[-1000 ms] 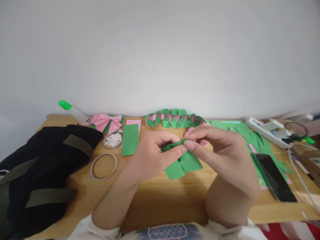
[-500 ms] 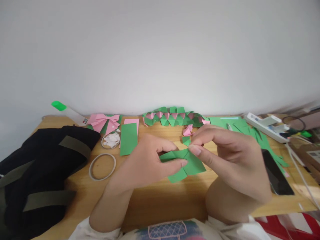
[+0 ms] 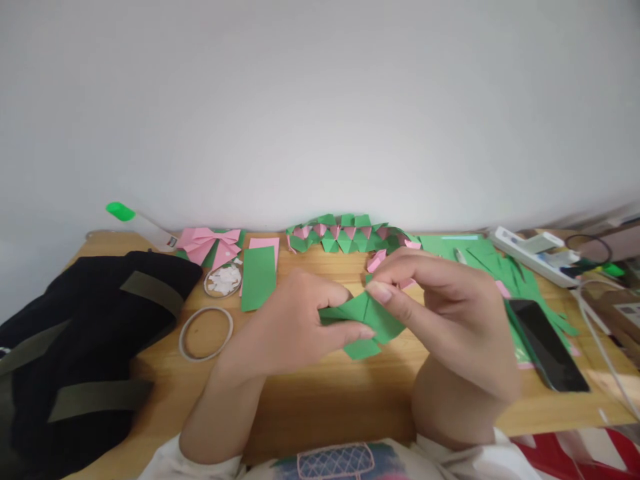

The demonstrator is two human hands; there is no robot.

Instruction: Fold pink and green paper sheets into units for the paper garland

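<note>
A piece of green folded paper (image 3: 367, 317) with crease lines is held between both hands above the table. My left hand (image 3: 295, 327) is closed on its left side, thumb in front and the other fingers partly hidden behind. My right hand (image 3: 445, 313) pinches the paper's upper edge between thumb and forefinger. Just behind the right fingertips lie small pink folded pieces (image 3: 376, 260). Farther back, against the wall, sits a chain of green and pink folded paper (image 3: 345, 233).
On the left are a black bag (image 3: 90, 320), a tape ring (image 3: 206, 335), a ring of white scraps (image 3: 223, 279), a pink paper bow (image 3: 207, 245), a green-capped tube (image 3: 143, 225) and green sheets (image 3: 259, 279). A phone (image 3: 547, 343) and power strip (image 3: 533, 253) lie right.
My right hand has shifted slightly left and bent the paper's upper edge, so the sheet looks more curled. My left hand stays nearly in place.
</note>
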